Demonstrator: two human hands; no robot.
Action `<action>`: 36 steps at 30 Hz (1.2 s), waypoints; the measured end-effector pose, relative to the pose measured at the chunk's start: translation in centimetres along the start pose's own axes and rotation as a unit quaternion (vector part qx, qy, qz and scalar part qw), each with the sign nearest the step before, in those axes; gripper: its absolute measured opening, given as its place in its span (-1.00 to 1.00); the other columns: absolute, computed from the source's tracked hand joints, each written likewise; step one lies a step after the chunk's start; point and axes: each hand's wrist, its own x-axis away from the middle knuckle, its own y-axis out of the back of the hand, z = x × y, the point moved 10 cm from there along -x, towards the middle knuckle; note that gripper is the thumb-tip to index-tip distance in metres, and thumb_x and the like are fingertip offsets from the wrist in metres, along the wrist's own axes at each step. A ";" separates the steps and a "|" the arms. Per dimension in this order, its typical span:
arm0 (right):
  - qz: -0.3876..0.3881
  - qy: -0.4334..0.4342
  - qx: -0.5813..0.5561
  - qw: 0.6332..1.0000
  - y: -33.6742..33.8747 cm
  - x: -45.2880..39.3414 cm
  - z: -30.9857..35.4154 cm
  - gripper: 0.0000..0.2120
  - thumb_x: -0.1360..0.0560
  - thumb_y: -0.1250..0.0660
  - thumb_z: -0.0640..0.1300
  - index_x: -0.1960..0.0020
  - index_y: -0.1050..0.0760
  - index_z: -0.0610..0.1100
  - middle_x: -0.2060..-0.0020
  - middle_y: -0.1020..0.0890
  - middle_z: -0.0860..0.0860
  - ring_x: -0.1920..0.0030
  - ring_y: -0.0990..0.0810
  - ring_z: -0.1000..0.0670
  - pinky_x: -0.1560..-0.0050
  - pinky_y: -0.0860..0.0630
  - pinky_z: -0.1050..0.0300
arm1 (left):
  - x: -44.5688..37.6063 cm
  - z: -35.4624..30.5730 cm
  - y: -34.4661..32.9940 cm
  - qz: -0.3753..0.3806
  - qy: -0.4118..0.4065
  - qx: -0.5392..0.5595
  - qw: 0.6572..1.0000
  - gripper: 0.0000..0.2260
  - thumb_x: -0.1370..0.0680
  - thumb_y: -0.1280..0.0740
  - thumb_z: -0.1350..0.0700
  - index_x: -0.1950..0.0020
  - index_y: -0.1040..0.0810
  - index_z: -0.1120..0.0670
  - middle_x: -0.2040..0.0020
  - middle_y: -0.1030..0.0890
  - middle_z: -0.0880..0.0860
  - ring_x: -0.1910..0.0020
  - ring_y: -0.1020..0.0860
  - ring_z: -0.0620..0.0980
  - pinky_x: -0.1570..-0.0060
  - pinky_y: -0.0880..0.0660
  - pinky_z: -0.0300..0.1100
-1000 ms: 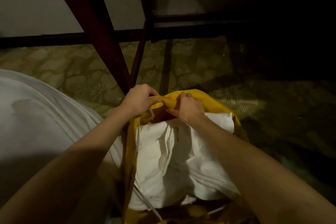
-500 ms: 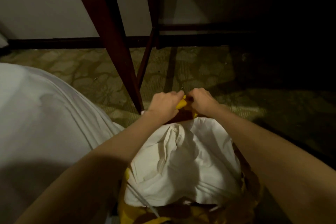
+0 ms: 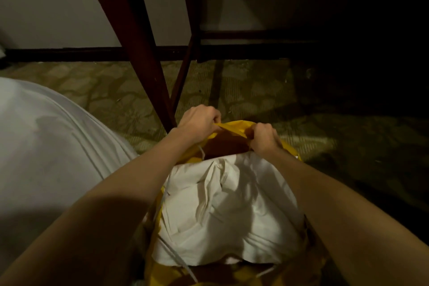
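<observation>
Nearest, at the bottom edge, a patch of the yellow-and-brown cover (image 3: pixel 228 126) with a white tie (image 3: pixel 185 270) across it. Just above, filling the middle, a white pillow (image 3: pixel 232 204), creased, lying half inside the cover. To the left, a white bed (image 3: pixel 46 146), close alongside. Farther out, at the pillow's far end, the cover's mouth, pulled up and open, dark brown inside. On its rim, the left hand (image 3: pixel 197 123): knuckles up, fingers curled tight together, pinching the yellow hem against the thumb. Just beside it on the same rim, the right hand (image 3: pixel 263 138): also fisted, fingers pressed together and curled round a bunch of hem, fingertips hidden in the fold. Between the two fists, a short taut stretch of hem. Beyond the hands, patterned carpet (image 3: pixel 255 90), dim, darker toward the right. Rising from it just past the left hand, a dark wooden table leg (image 3: pixel 139 42), slanted, with a thinner second leg (image 3: pixel 183 76) behind. Farthest, a dark skirting (image 3: pixel 69 53) and a pale wall (image 3: pixel 46 7).
</observation>
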 end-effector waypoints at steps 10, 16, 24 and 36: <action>0.020 0.168 0.097 0.981 7.3 -0.6 0.8 -0.87 -0.45 -0.40 -0.21 0.22 -0.52 -0.04 0.21 -0.54 -0.01 0.12 -0.54 -0.03 0.21 -0.40 0.14 | -0.4 -5.3 -0.6 -0.025 -0.117 -0.005 0.993 -0.74 -0.44 -0.46 -0.05 -0.07 -0.52 -0.05 0.14 -0.57 -0.11 0.13 -0.55 -0.10 0.18 -0.45 -0.19; -0.054 0.165 0.087 0.981 8.2 1.1 1.0 -0.95 -0.47 -0.36 -0.12 0.07 -0.54 -0.05 0.18 -0.56 0.01 0.10 -0.56 -0.03 0.18 -0.47 0.11 | -1.0 -6.8 -0.3 -0.046 -0.108 0.041 0.992 -0.83 -0.51 -0.40 -0.05 0.05 -0.64 0.03 0.21 -0.57 -0.05 0.17 -0.56 -0.05 0.13 -0.53 -0.11; -0.030 0.029 0.120 0.992 5.0 1.0 -3.9 -0.80 -0.50 -0.35 -0.03 -0.06 -0.51 -0.12 0.10 -0.58 -0.06 0.04 -0.60 -0.08 0.02 -0.56 0.04 | -1.2 -4.8 0.6 -0.046 -0.091 0.076 0.992 -0.81 -0.50 -0.40 -0.06 0.01 -0.65 0.03 0.13 -0.65 -0.02 0.11 -0.58 -0.08 0.09 -0.54 -0.15; 0.017 0.102 0.134 0.985 10.0 -0.7 -2.6 -0.81 -0.48 -0.36 -0.19 0.27 -0.46 -0.04 0.31 -0.53 0.01 0.23 -0.55 0.01 0.24 -0.49 0.11 | -2.6 -4.6 1.4 -0.063 -0.082 0.020 0.994 -0.80 -0.52 -0.38 -0.08 -0.02 -0.62 0.02 0.17 -0.56 -0.03 0.09 -0.57 0.00 0.17 -0.45 -0.14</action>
